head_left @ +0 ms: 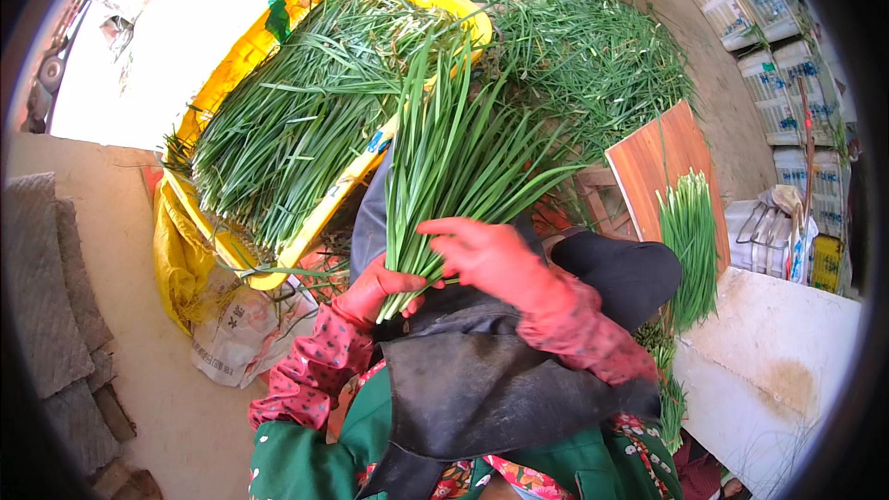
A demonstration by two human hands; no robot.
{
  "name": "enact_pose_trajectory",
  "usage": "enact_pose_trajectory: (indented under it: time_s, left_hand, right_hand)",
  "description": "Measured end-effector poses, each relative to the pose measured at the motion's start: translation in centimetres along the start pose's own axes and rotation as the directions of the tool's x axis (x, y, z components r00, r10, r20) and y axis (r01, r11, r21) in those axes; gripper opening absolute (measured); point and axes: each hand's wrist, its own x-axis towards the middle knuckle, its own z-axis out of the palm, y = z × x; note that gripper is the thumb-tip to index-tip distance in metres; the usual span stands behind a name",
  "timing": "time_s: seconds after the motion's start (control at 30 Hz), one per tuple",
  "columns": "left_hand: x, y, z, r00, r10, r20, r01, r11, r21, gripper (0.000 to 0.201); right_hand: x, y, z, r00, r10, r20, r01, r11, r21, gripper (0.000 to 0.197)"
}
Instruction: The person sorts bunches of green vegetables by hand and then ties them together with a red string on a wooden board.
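Leaf bunch [454,153]: mid-view, tips fanning toward 12 to 2 o'clock. Left hand [378,289], at its 7 o'clock, curls fingers around the pale stem ends; right hand [486,255], at 5 o'clock, has fingers parted (contact unclear). Probably light, limp-tipped, easily bruised; grip the firmer base.

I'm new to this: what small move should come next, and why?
Perhaps comb the right hand through the green bunch: the left hand holds it near the pale stem ends, and the right hand is open, with leaves fanning out to the right.
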Motion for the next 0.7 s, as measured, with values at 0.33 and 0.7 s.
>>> enact_pose_trajectory:
  time_s: [0.33,0.7]
  left_hand:
    - [-0.1,-1.3,-1.4,1.000,-0.005,-0.005,0.005,0.998,-0.066,0.029]
    - [0.1,-1.8,-1.3,0.994,0.064,0.093,-0.048,0.985,-0.168,0.047]
  right_hand:
    - [3.6,2.9,3.7,0.785,-0.601,0.151,0.508,0.485,-0.712,0.036]
    - [2.0,3.0,3.0,0.973,-0.165,-0.159,0.165,0.986,-0.013,0.019]
